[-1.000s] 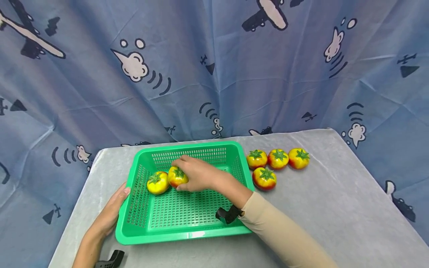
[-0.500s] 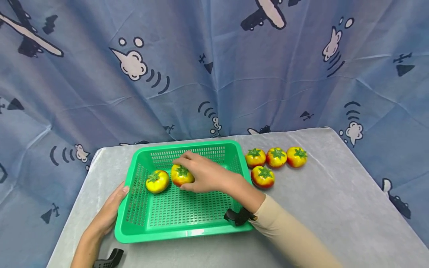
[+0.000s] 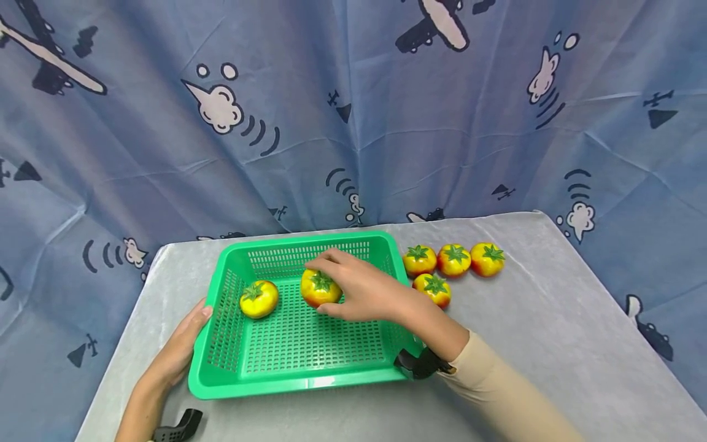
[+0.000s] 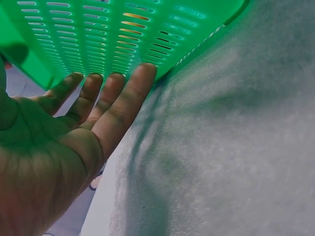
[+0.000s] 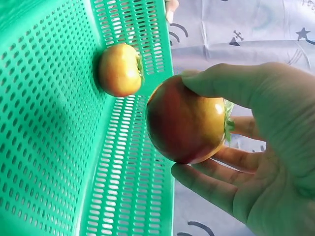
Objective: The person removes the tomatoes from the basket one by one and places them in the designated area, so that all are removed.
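My right hand (image 3: 359,285) grips a yellow-and-red tomato (image 3: 319,288) with a green leafy top, above the floor of the green basket (image 3: 309,384). In the right wrist view, the thumb lies on one side of this tomato (image 5: 184,123) and the fingers on the other. A second, yellower tomato (image 3: 259,299) rests inside the basket near its left wall. My left hand (image 3: 185,344) holds the basket's left side, thumb at the rim. In the left wrist view, its fingers (image 4: 120,110) lie extended against the slotted outer wall.
Several more tomatoes (image 3: 454,260) sit in a cluster just outside the basket's right wall. A grey cloth covers the table (image 3: 552,319). Behind the table's far edge hangs a blue curtain (image 3: 420,141) with airplane prints.
My right hand has moved right with its tomato, away from the tomato by the left wall, and the tomato looks higher. The left hand and basket stay in place.
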